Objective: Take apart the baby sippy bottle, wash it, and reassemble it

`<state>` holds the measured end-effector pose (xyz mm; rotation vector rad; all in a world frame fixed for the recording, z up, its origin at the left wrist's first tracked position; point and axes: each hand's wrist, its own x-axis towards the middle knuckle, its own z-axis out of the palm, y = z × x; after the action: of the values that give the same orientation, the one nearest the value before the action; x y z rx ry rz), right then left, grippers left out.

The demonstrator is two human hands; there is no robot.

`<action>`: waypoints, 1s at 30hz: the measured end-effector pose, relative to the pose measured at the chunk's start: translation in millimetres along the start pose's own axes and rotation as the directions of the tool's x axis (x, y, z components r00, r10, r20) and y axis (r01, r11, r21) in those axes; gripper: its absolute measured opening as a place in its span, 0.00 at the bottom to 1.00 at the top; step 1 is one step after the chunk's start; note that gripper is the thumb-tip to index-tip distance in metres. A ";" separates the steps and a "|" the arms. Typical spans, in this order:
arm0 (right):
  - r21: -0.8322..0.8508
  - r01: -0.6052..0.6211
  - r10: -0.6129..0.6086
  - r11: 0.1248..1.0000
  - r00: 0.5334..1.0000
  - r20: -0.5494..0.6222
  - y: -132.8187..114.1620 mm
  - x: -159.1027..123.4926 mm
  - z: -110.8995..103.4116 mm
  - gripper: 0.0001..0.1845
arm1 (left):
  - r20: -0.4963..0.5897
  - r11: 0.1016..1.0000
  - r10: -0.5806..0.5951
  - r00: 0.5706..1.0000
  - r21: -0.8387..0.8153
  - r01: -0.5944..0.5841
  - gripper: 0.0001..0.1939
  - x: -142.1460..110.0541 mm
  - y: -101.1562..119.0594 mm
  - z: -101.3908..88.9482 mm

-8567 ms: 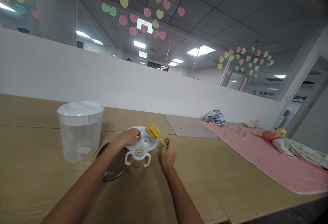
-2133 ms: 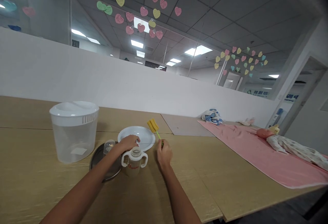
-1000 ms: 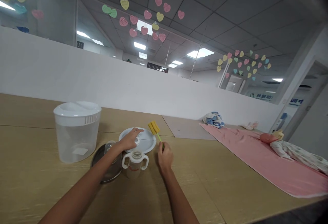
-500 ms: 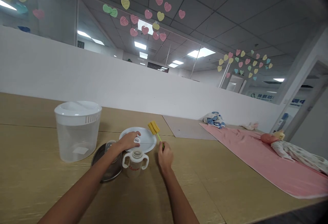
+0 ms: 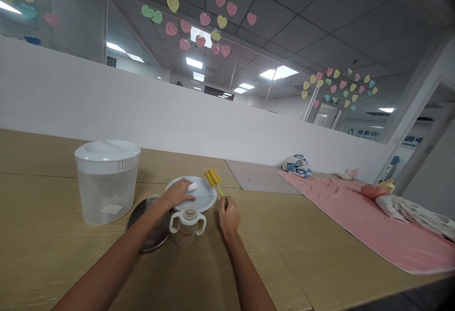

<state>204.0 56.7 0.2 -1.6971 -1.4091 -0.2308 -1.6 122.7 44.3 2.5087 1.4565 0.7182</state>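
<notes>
My left hand (image 5: 177,193) is over a white plate (image 5: 206,202), with a small white ring-like bottle part (image 5: 192,186) between its thumb and fingers. My right hand (image 5: 229,216) grips the thin green handle of a bottle brush (image 5: 213,177). The brush's yellow sponge head points up and away, near the plate's right rim. A clear baby bottle (image 5: 187,228) with two white handles stands upright and uncapped between my forearms. Partly hidden by my left forearm, a dark metal bowl (image 5: 156,242) holds a clear piece (image 5: 152,202).
A translucent bucket (image 5: 106,187) with a white lid stands at the left. A pink cloth (image 5: 355,206) covers the right side, with a doll (image 5: 380,190) and a spotted cloth (image 5: 419,214) on it. Against the white wall lies a blue-and-white cloth (image 5: 297,165).
The white ring-like part has turned and shifted slightly away from me in my left hand. My right hand and the brush have hardly moved.
</notes>
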 end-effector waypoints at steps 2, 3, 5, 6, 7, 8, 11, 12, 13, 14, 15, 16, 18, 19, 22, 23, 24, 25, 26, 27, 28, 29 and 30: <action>0.012 0.011 -0.011 1.000 1.000 -0.003 -0.4 -0.2 -0.8 0.22 | -0.045 0.998 -0.011 0.999 -0.055 0.009 0.25 -0.5 2.9 -2.7; 0.022 0.029 -0.029 0.999 1.000 -0.001 -0.9 -0.4 -1.4 0.22 | -0.078 0.995 -0.013 0.997 -0.101 0.005 0.24 -0.7 5.4 -4.6; 0.050 0.091 -0.092 0.995 0.996 0.007 -2.0 -0.9 -2.7 0.22 | -0.141 0.975 -0.016 0.990 -0.220 -0.016 0.22 -0.5 12.5 -9.7; 0.069 0.122 -0.122 0.990 0.992 0.005 -2.6 -1.0 -3.3 0.22 | -0.165 0.958 -0.023 0.986 -0.284 -0.025 0.21 -0.1 17.0 -12.9; 0.089 0.144 -0.144 0.986 0.990 -0.004 -3.0 -1.1 -3.7 0.23 | -0.183 0.936 -0.035 0.983 -0.350 -0.031 0.20 0.3 21.7 -16.3; 0.107 0.154 -0.153 0.982 0.988 -0.019 -3.3 -1.0 -4.0 0.24 | -0.195 0.911 -0.052 0.979 -0.411 -0.034 0.19 0.9 26.5 -19.9; 0.138 0.127 -0.119 0.982 0.991 -0.067 -2.6 -0.4 -3.6 0.25 | -0.210 0.837 -0.081 0.974 -0.545 -0.048 0.18 1.8 39.5 -30.1; 0.137 0.121 -0.113 0.983 0.991 -0.069 -2.0 -0.2 -3.2 0.25 | -0.207 0.818 -0.078 0.975 -0.572 -0.056 0.18 1.7 42.9 -33.0; 0.134 0.123 -0.115 0.983 0.991 -0.067 -1.3 -0.1 -2.8 0.24 | -0.205 0.804 -0.068 0.976 -0.591 -0.068 0.18 1.4 45.9 -35.4; 0.133 0.129 -0.121 0.983 0.991 -0.064 -0.6 -0.1 -2.3 0.24 | -0.206 0.794 -0.055 0.977 -0.603 -0.082 0.18 0.9 48.3 -37.4; 0.136 0.137 -0.129 0.981 0.990 -0.063 0.0 -0.2 -2.0 0.24 | -0.208 0.791 -0.042 0.977 -0.604 -0.095 0.19 0.4 50.2 -38.9; 0.144 0.146 -0.138 0.979 0.988 -0.067 0.7 -0.4 -1.8 0.24 | -0.215 0.796 -0.034 0.976 -0.596 -0.104 0.20 -0.1 51.5 -40.2; 0.174 0.175 -0.161 0.969 0.983 -0.089 1.8 -0.8 -1.9 0.24 | -0.252 0.815 -0.053 0.966 -0.570 -0.104 0.21 -0.5 52.6 -43.2; 0.188 0.194 -0.177 0.963 0.978 -0.107 2.3 -0.9 -2.1 0.24 | -0.281 0.823 -0.075 0.957 -0.558 -0.100 0.21 -0.7 52.3 -45.4; 0.199 0.261 -0.234 0.945 0.961 -0.147 3.7 -1.4 -3.0 0.24 | -0.345 0.861 -0.096 0.934 -0.500 -0.096 0.25 -3.4 48.6 -59.6; 0.194 0.281 -0.255 0.940 0.955 -0.151 4.0 -1.6 -3.2 0.23 | -0.325 0.886 -0.074 0.943 -0.455 -0.087 0.26 -6.0 46.8 -67.3; 0.186 0.305 -0.280 0.934 0.948 -0.149 4.3 -1.9 -3.2 0.23 | -0.270 0.920 -0.040 0.962 -0.386 -0.070 0.25 -9.7 45.1 -76.1; 0.181 0.335 -0.312 0.925 0.939 -0.141 4.5 -2.3 -3.1 0.22 | -0.186 0.954 -0.008 0.983 -0.297 -0.048 0.23 -14.5 43.5 -85.6; 0.179 0.364 -0.344 0.914 0.930 -0.132 4.6 -2.7 -3.0 0.21 | -0.090 0.978 0.010 0.996 -0.205 -0.029 0.22 -20.1 42.3 -95.2; 0.180 0.385 -0.367 0.905 0.922 -0.124 4.6 -3.2 -2.7 0.20 | -0.022 0.992 0.002 1.000 -0.123 -0.005 0.20 -25.9 41.3 -104.3; 0.184 0.396 -0.379 0.900 0.918 -0.121 4.5 -3.6 -2.5 0.20 | 0.029 0.998 -0.030 0.999 -0.048 0.031 0.21 -31.6 40.5 -112.1; 0.189 0.395 -0.377 0.899 0.918 -0.122 4.5 -4.0 -2.3 0.20 | 0.077 0.995 -0.098 0.992 0.024 0.096 0.21 -36.6 40.0 -118.3; 0.192 0.383 -0.363 0.904 0.923 -0.129 4.5 -4.2 -2.2 0.20 | 0.137 0.984 -0.169 0.976 0.087 0.158 0.21 -40.5 39.4 -122.7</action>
<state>207.4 52.4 -3.5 -1.2172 -1.6222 -0.3508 -46.1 55.0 152.4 2.4004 1.6419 0.4526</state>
